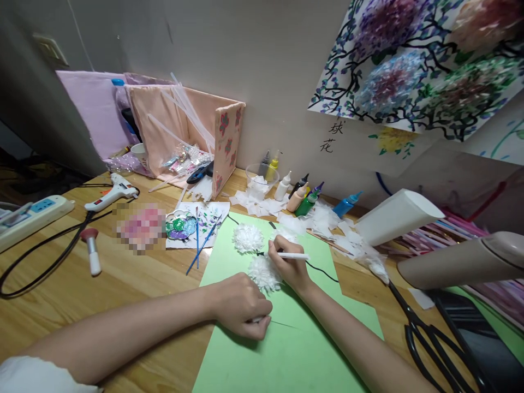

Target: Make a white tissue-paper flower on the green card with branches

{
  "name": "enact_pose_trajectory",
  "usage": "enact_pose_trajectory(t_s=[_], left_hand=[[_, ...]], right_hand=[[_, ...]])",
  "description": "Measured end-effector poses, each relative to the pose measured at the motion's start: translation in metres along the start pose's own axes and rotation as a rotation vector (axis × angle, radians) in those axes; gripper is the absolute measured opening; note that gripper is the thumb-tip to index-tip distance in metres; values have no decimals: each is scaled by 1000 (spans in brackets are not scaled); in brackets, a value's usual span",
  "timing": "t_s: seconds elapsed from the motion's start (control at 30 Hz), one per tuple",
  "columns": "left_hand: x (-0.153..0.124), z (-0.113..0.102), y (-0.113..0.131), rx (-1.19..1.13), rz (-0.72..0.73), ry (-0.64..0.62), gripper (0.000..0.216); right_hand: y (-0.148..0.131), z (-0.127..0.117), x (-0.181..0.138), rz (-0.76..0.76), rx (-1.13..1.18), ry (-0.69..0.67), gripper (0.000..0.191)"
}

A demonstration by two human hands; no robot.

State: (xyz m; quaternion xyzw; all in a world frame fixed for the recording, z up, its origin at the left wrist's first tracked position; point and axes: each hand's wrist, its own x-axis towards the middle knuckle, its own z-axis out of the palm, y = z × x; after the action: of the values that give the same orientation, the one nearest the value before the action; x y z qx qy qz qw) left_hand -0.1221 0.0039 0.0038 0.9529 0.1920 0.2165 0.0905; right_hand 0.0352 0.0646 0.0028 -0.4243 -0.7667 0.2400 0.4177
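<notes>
Pen (293,255), pinched in the right hand (289,268), tips down among white flowers (248,238) on green paper (245,365); the left hand (241,307), apart, curls around something white (257,319). Neat lines call for light pressure, knuckles clear of petals.

Smooth wooden desk (49,311) under matt green paper (233,363); on the paper, rough, papery white flowers (248,238); left of it, a smooth plastic glue gun (112,195); beyond it, smooth plastic bottles (306,205).
</notes>
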Motion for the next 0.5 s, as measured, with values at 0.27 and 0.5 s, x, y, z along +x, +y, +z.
enact_pose_trajectory(t_s=[0.27,0.5], left_hand=[[3,-9,1,48,18,-60,21],[2,-6,0,45,30,-31,21]], right_hand=[[-1,-1,2,10,36,-16,34],[1,0,3,30,36,-24,33]])
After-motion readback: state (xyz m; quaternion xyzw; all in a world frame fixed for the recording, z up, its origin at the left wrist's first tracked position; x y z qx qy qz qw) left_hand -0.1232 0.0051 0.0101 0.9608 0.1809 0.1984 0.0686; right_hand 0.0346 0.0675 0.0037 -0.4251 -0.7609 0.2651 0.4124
